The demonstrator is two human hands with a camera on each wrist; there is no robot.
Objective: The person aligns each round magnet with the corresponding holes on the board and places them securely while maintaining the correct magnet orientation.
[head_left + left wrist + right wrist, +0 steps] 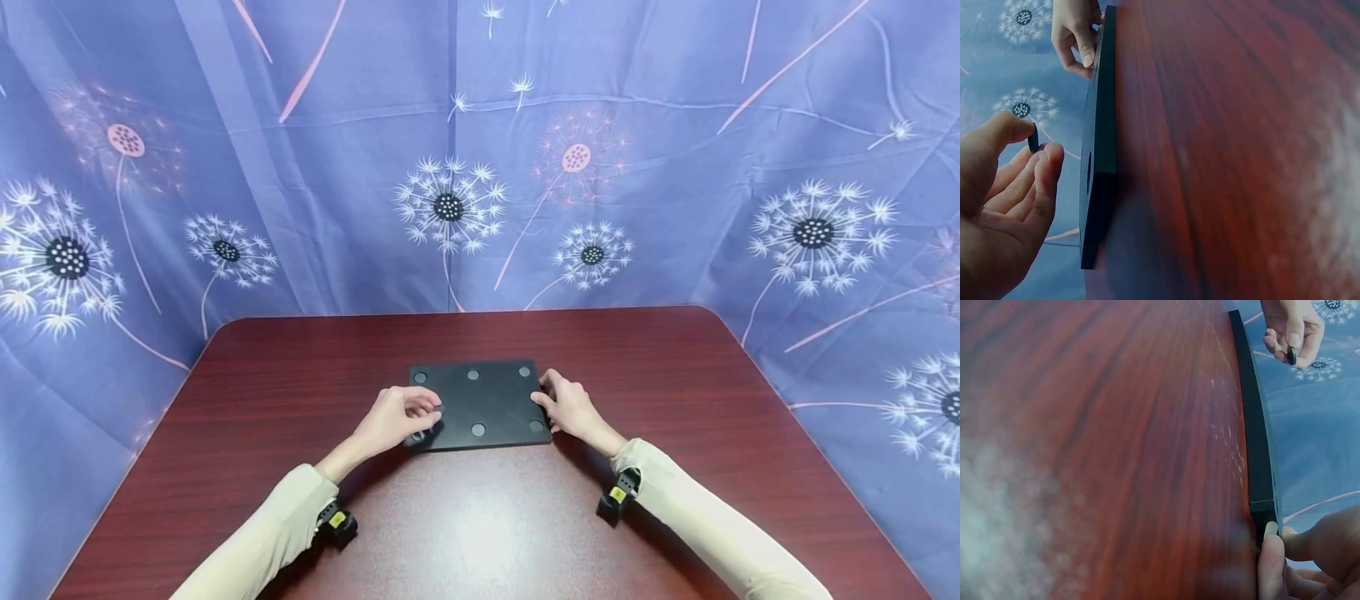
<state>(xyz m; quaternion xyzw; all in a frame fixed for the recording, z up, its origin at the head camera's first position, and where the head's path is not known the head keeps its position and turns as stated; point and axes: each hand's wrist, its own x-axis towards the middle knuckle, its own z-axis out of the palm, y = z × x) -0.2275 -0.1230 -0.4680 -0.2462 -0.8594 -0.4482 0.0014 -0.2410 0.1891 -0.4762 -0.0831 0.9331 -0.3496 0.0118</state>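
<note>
A flat black rectangular board (491,402) lies on the table, with several round grey spots (477,430) in two rows along its long sides. Above the board's left end, my left hand (396,414) pinches a small thin black disc (1034,139) between thumb and fingertips. The disc is held edge-on in the left wrist view, apart from the board's surface. At the opposite end, my right hand (572,408) grips the board's right edge, thumb on the top face and fingers along the side. Part of the near left corner is shaded by my left hand.
The dark red wood-grain table (300,367) reaches past the board on all sides, with a bright glare patch in front. A blue curtain (337,208) with dandelion prints hangs behind and beside it. Both wrists carry small black cameras (341,527) on straps.
</note>
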